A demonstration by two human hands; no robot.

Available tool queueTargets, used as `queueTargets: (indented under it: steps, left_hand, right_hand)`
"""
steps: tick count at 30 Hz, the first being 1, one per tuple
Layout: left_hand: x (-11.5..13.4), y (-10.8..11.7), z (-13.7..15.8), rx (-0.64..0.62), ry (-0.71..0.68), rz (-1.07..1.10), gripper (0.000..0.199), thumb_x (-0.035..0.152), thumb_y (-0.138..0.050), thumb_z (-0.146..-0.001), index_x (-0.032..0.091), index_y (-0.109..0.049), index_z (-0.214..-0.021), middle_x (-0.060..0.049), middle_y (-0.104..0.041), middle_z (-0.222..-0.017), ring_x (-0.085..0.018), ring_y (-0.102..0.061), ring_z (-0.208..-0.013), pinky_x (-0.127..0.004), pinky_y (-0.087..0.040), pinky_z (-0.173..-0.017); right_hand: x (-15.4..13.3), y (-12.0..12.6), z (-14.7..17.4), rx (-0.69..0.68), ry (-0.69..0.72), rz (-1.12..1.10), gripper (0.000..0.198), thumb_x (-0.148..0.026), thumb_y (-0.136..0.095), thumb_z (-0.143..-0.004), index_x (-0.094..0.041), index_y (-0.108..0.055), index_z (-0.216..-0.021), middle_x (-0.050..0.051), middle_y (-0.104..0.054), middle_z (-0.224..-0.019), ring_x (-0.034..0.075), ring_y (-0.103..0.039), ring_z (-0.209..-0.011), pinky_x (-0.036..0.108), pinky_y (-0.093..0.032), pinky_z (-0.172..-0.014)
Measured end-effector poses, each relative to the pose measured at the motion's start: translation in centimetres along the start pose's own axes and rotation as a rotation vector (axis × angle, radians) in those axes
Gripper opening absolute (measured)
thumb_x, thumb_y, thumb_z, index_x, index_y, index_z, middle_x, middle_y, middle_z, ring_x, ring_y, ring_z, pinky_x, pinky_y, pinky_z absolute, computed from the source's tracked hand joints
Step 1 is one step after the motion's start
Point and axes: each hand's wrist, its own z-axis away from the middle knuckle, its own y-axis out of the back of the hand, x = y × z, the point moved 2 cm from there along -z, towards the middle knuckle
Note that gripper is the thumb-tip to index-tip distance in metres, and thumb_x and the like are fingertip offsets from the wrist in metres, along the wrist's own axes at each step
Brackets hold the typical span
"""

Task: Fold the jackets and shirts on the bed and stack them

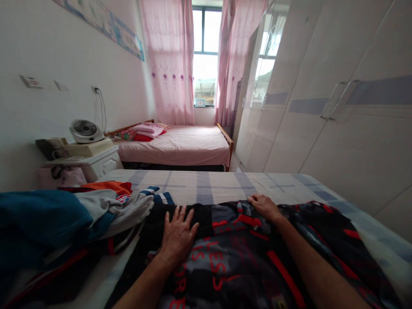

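A black shirt [222, 262] with red lettering and grey patches lies spread over the bed in front of me. My left hand [178, 234] rests flat on its left part, fingers spread. At the shirt's far edge, my right hand [264, 207] has its fingers curled on the cloth, and they look closed on it. A sleeve with red patches [334, 231] stretches out to the right, beyond my right forearm. The shirt's near end runs out of view at the bottom.
A heap of clothes, with a teal and grey garment [48, 214] and an orange one [111, 187], lies left on the checked bed sheet [180, 184]. Behind stand a white nightstand [103, 165] with a fan [86, 131], a pink bed [193, 143] and, at right, a white wardrobe [322, 150].
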Motion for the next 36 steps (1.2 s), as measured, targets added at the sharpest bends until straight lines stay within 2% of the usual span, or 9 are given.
queueTargets:
  steps: [3, 9, 13, 20, 22, 26, 28, 32, 36]
  left_hand:
    - [-1.2, -2.1, 0.2, -0.074, 0.031, 0.01, 0.051, 0.045, -0.037, -0.089, 0.023, -0.046, -0.134, -0.01, -0.038, -0.144, -0.03, -0.031, -0.134, -0.054, -0.021, -0.107]
    - [-1.3, -2.0, 0.1, -0.085, 0.054, 0.002, 0.052, 0.045, -0.037, -0.088, 0.024, -0.043, -0.135, -0.01, -0.033, -0.147, -0.03, -0.027, -0.135, -0.056, -0.02, -0.106]
    - [-1.1, -1.9, 0.1, -0.099, 0.048, -0.011, 0.052, 0.043, -0.036, -0.088, 0.023, -0.042, -0.136, -0.01, -0.032, -0.147, -0.031, -0.026, -0.136, -0.058, -0.02, -0.105]
    - [-1.1, -2.0, 0.2, -0.131, 0.045, -0.036, 0.053, 0.041, -0.037, -0.088, 0.022, -0.039, -0.138, -0.01, -0.031, -0.148, -0.031, -0.026, -0.135, -0.058, -0.021, -0.104]
    - [-1.1, -2.1, 0.2, -0.125, 0.042, -0.043, 0.053, 0.041, -0.036, -0.089, 0.022, -0.039, -0.138, -0.01, -0.03, -0.148, -0.031, -0.025, -0.136, -0.059, -0.021, -0.104]
    - [-1.0, -1.9, 0.0, -0.15, 0.043, -0.053, 0.052, 0.041, -0.035, -0.089, 0.022, -0.04, -0.137, -0.01, -0.031, -0.148, -0.031, -0.025, -0.136, -0.059, -0.021, -0.104]
    - [-1.0, -1.8, 0.0, -0.159, 0.048, -0.058, 0.052, 0.041, -0.034, -0.089, 0.022, -0.04, -0.137, -0.01, -0.031, -0.148, -0.031, -0.025, -0.136, -0.058, -0.022, -0.104]
    - [-1.0, -1.9, 0.1, -0.152, 0.042, -0.07, 0.052, 0.041, -0.034, -0.089, 0.023, -0.04, -0.137, -0.01, -0.03, -0.148, -0.03, -0.026, -0.136, -0.058, -0.022, -0.104]
    - [-1.2, -2.1, 0.1, -0.152, 0.033, -0.077, 0.053, 0.042, -0.033, -0.089, 0.021, -0.039, -0.138, -0.01, -0.03, -0.148, -0.031, -0.026, -0.136, -0.059, -0.023, -0.104]
  right_hand:
    - [0.5, -1.7, 0.7, 0.003, 0.002, -0.005, 0.041, -0.046, -0.036, -0.086, -0.018, -0.066, -0.082, 0.01, -0.068, -0.091, 0.021, -0.062, -0.083, 0.027, -0.042, -0.069]
    - [1.1, -1.7, 0.7, -0.057, 0.116, -0.072, 0.026, -0.036, -0.042, -0.083, -0.022, -0.064, -0.082, 0.003, -0.067, -0.087, 0.018, -0.06, -0.081, 0.025, -0.04, -0.071]
    - [0.9, -0.3, 0.7, 0.014, 0.127, -0.148, 0.028, -0.035, -0.039, -0.083, -0.021, -0.063, -0.083, 0.003, -0.067, -0.086, 0.018, -0.06, -0.082, 0.026, -0.04, -0.074]
    - [-0.3, 3.5, 1.9, 0.177, 0.167, -0.546, 0.034, -0.047, -0.041, -0.083, -0.018, -0.058, -0.082, 0.003, -0.063, -0.077, 0.017, -0.057, -0.074, 0.025, -0.044, -0.067]
    - [-0.4, 3.3, 1.9, 0.096, 0.142, -0.589, 0.036, -0.049, -0.04, -0.083, -0.018, -0.058, -0.08, 0.002, -0.062, -0.077, 0.017, -0.057, -0.074, 0.025, -0.045, -0.067]
    - [-0.5, 1.0, 1.6, -0.207, 0.048, -0.492, 0.048, -0.056, -0.036, -0.083, -0.017, -0.062, -0.072, 0.005, -0.065, -0.077, 0.019, -0.059, -0.074, 0.028, -0.046, -0.067]
    - [-0.6, 0.1, 1.5, -0.232, 0.041, -0.402, 0.046, -0.056, -0.042, -0.08, -0.017, -0.062, -0.064, 0.005, -0.065, -0.07, 0.019, -0.058, -0.067, 0.028, -0.045, -0.062]
    - [-1.1, 0.3, 1.6, -0.106, 0.075, -0.328, 0.037, -0.048, -0.047, -0.079, -0.018, -0.059, -0.06, 0.004, -0.063, -0.064, 0.018, -0.057, -0.064, 0.027, -0.042, -0.06]
    - [-1.7, 3.0, 2.2, 0.268, 0.071, -0.414, 0.037, -0.045, -0.039, -0.086, -0.018, -0.064, -0.092, 0.005, -0.067, -0.087, 0.019, -0.06, -0.084, 0.029, -0.044, -0.078]
